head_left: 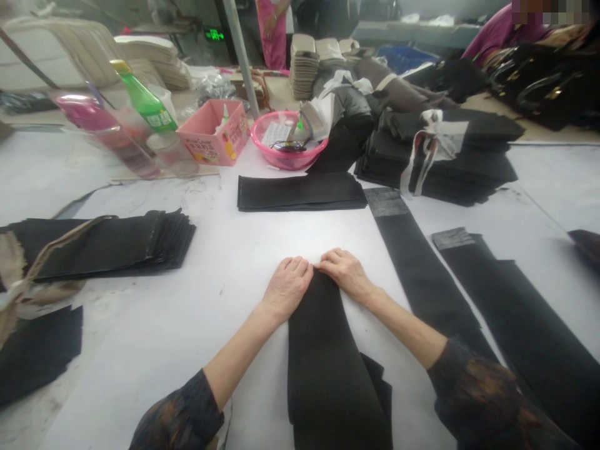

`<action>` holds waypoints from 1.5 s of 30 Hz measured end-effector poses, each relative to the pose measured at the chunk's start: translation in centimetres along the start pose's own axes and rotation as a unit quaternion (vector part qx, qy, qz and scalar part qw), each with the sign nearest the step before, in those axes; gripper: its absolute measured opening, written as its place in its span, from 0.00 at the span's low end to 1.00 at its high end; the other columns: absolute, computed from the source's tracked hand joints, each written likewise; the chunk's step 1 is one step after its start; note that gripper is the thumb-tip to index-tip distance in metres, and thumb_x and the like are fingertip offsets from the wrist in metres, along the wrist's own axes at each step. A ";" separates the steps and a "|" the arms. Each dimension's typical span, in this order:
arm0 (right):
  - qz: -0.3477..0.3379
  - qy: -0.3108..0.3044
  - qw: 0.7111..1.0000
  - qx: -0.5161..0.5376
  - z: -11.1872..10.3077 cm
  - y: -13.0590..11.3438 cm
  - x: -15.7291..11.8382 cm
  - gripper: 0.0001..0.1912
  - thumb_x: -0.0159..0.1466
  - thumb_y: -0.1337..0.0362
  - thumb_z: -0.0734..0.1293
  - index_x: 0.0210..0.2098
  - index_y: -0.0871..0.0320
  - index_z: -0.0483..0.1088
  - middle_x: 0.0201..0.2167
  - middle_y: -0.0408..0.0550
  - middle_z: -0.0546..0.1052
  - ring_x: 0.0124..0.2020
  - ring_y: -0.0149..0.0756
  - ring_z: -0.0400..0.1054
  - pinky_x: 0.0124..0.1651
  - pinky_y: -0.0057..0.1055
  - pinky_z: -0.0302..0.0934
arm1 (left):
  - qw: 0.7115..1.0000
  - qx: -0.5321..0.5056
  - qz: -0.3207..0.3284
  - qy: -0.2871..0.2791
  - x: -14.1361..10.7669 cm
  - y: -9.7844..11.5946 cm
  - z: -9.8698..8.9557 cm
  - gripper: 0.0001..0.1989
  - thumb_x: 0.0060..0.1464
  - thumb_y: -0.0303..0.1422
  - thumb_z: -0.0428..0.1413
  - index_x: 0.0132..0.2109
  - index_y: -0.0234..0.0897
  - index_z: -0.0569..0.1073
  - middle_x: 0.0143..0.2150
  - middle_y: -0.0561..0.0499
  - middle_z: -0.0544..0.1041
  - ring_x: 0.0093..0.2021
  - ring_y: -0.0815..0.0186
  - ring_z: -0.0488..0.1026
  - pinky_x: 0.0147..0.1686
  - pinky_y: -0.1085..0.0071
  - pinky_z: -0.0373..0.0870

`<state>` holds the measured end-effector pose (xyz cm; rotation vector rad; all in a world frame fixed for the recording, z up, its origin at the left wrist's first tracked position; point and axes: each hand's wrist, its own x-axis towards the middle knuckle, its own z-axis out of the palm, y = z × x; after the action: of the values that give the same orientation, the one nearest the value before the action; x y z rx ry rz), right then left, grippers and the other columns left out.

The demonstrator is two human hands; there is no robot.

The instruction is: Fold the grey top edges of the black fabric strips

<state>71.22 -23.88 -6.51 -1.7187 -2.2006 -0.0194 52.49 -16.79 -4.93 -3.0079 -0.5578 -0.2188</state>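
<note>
A long black strip of material point(328, 350) lies on the white table in front of me, running toward my body. My left hand point(291, 280) grips the left corner of its far end, fingers curled. At the right corner of that same end, my right hand point(344, 272) pinches the edge between thumb and fingers. Under the strip's right side, another black piece point(379, 381) sticks out. Just beyond my hands rests a flat stack of black pieces point(300, 192). Right of my hands lies a second long black strip point(422, 269) with a greyish end.
Further right is another black strip point(515, 312). A tied black bundle point(440, 156), pink basin point(288, 147), pink box point(213, 134) and green bottle point(145, 100) stand at the back. A black stack point(107, 244) lies left. A person in a purple sleeve point(497, 31) is at the far right.
</note>
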 end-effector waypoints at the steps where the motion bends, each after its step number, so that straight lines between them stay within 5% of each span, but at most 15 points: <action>1: 0.002 -0.002 1.000 0.002 -0.1 0.0 0.0 0.09 0.68 0.62 0.62 0.44 0.54 0.72 0.39 0.48 0.73 0.43 0.37 0.63 0.45 0.33 0.57 | 1.000 -0.001 -0.001 0.001 0.0 0.0 0.0 0.10 0.60 0.27 0.50 0.49 0.34 0.69 0.43 0.44 0.70 0.49 0.57 0.66 0.49 0.60 0.62; 30: 0.029 0.015 0.997 0.064 -0.4 1.7 -1.4 0.08 0.66 0.64 0.64 0.44 0.53 0.72 0.41 0.46 0.75 0.45 0.36 0.64 0.46 0.32 0.59 | 1.000 0.005 -0.003 -0.014 0.0 0.2 0.2 0.16 0.61 0.28 0.50 0.56 0.37 0.66 0.44 0.45 0.69 0.50 0.58 0.65 0.50 0.60 0.63; 45: 0.004 -0.008 1.000 0.012 -0.6 1.6 -2.0 0.12 0.68 0.65 0.61 0.49 0.52 0.71 0.45 0.48 0.72 0.47 0.37 0.63 0.47 0.35 0.58 | 0.999 0.020 0.006 -0.034 0.8 0.6 -0.2 0.19 0.60 0.27 0.50 0.58 0.38 0.64 0.44 0.44 0.69 0.48 0.56 0.64 0.49 0.58 0.63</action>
<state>73.30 -25.48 -6.84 -1.7192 -2.1967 0.0229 53.39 -17.14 -4.62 -2.9887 -0.5439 -0.1049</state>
